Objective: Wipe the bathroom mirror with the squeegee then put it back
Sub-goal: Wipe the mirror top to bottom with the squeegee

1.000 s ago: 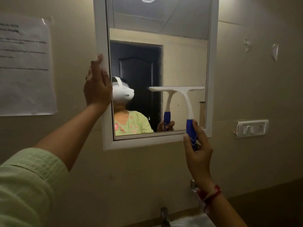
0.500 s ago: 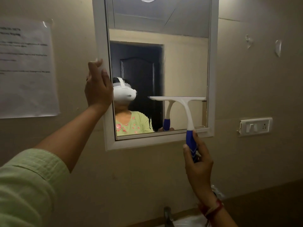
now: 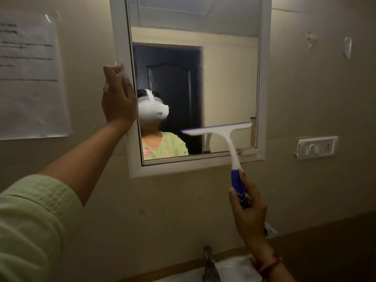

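Wiping step, stroke low: your right grip (image 3: pixel 249 210) wraps the squeegee (image 3: pixel 228 142) by its handle, blade on the mirror (image 3: pixel 223 82) near its bottom edge, your left grip (image 3: pixel 119 99) holds the frame (image 3: pixel 121 47); next, likely, lift off for another pass or put it back.

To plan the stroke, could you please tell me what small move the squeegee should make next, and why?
Probably draw the squeegee straight down to the bottom of the mirror: its blade sits low on the right side, a strip of glass lies below it, the right hand grips the handle, and the left hand holds the frame.
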The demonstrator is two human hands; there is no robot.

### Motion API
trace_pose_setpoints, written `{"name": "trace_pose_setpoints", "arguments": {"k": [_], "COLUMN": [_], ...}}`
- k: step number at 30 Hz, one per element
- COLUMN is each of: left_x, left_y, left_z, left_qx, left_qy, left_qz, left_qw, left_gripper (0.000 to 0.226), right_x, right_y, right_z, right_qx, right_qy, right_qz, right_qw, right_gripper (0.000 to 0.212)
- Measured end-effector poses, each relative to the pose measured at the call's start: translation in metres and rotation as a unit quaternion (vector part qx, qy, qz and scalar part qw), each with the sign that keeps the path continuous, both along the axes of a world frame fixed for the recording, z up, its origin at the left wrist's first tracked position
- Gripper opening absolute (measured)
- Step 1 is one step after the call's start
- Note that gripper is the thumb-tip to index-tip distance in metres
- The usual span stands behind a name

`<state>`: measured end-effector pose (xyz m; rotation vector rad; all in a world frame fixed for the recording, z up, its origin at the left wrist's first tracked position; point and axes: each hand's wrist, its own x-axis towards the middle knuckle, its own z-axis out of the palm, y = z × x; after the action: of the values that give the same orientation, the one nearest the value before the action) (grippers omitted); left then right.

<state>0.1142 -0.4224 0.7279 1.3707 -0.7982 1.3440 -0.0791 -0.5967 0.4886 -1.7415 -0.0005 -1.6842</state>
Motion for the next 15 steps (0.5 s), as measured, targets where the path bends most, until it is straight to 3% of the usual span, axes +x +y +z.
{"name": "trace_pose_setpoints", "arguments": {"k": [3,10,15], "left_x": [0.0,0.0,0.0], "left_y": [0.0,0.0,-0.001], "left_z": [0.0,0.0,0.0], "left_qx": [-0.003,-0.005,-0.003], "left_qy": [0.0,-0.001,-0.001], "left_qz": [0.0,0.006,0.008], "left_qw": [1.0,1.0,1.0], "left_gripper": [0.032,0.032,0.032], "right_x": [0.001,0.0,0.002], "right_y": [-0.001,0.009,0.009], "right_z": [0.008,-0.052,-0.029], "right_qx": [0.001,0.046,0.063], "right_qy": [-0.012,0.005,-0.012], "right_qz": [0.004,0.007,0.032], "right_qw": [1.0,0.999,0.997], "right_gripper": [0.05,0.059,0.052]}}
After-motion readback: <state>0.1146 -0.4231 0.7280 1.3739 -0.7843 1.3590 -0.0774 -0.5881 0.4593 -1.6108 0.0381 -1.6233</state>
